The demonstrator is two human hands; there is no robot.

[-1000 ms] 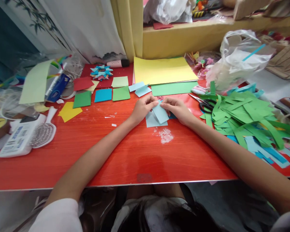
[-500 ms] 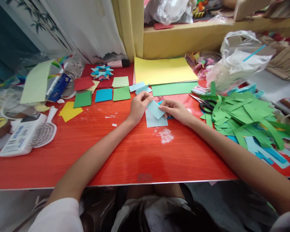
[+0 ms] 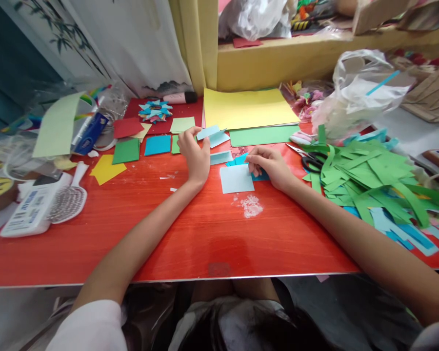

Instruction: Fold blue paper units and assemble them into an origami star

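Where our eyes start, at the left, a white box bears dark blue lettering and what looks like a barcode, though the blur keeps us from reading a word. The blue packet behind it carries a pale mark, also illegible to us.

Moving right, we see a white hairbrush with a bristled oval head, flat matte paper squares in several colours, and a spiky ring of folded paper. The left hand hovers with thumb and fingers apart, holding nothing we can see. Just beside it, a folded light-blue piece lies creased on the glossy red table. A smooth pale blue square lies nearer us; at its upper right corner the right hand has its fingertips drawn together — we cannot tell whether they grip it. Farther right are black-handled scissors and curling green strips.

Half a second ago both hands held the light-blue piece — now it is down, and the left hand has moved leftward.
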